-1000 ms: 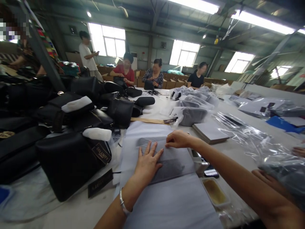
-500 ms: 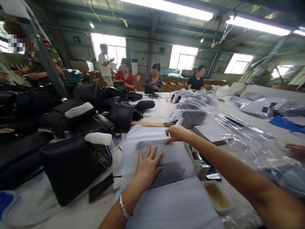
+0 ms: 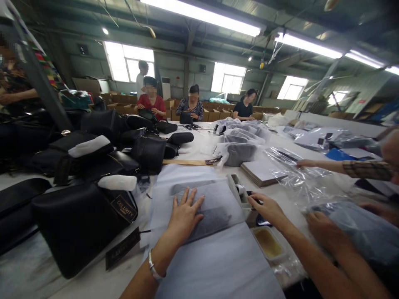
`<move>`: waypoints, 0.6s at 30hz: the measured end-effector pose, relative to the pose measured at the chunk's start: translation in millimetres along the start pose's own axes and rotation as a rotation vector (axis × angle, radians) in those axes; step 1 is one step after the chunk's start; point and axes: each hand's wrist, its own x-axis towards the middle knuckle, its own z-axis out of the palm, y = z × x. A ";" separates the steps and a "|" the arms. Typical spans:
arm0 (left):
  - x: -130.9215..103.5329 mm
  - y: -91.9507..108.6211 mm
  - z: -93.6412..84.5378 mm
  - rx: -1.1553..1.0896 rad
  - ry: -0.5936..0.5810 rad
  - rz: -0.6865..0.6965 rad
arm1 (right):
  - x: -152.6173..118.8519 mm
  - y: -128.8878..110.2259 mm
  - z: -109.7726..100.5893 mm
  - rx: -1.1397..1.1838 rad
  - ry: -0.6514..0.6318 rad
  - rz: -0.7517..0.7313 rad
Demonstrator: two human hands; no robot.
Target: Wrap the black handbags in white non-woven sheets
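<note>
My left hand [image 3: 186,214] lies flat with fingers spread on a folded sheet of white tissue paper [image 3: 193,270]. Through the thin paper shows a dark flat object [image 3: 215,220], its kind hidden. To the right, my right hand [image 3: 266,209] hovers by a small grey box [image 3: 235,191] with compartments, thumb and forefinger apart and nothing visible between them. A shallow dish of yellowish-brown stuff [image 3: 267,241] sits just below that hand. Left of the paper stands a black bag [image 3: 77,224] with a DELUXITY tag [image 3: 124,207].
Many black bags [image 3: 149,153] are heaped at left. Tissue-wrapped bags [image 3: 238,153], stacked boards [image 3: 263,170] and clear plastic sleeves [image 3: 299,187] lie ahead and right. Other people's hands [image 3: 324,224] work on a plastic-covered bundle [image 3: 352,228] at right. Several people sit across the table.
My right hand has left the paper's upper edge and moved right and down to the grey box. My left hand stays on the paper. Co-workers' arms have reached in from the right.
</note>
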 end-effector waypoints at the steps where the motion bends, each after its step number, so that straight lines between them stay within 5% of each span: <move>1: -0.3 0.3 -0.9 0.004 0.001 0.002 | -6.4 2.8 1.5 0.120 -0.056 0.072; 5: -1.2 1.0 -4.4 0.014 0.004 0.012 | -18.5 -0.8 8.0 0.640 -0.114 0.321; 9: -1.4 0.7 -5.2 0.018 0.008 0.017 | -19.9 -10.9 10.4 0.804 -0.036 0.466; 18: -2.4 1.4 -7.1 0.021 0.003 0.022 | -55.5 -36.2 -8.4 0.645 0.229 0.144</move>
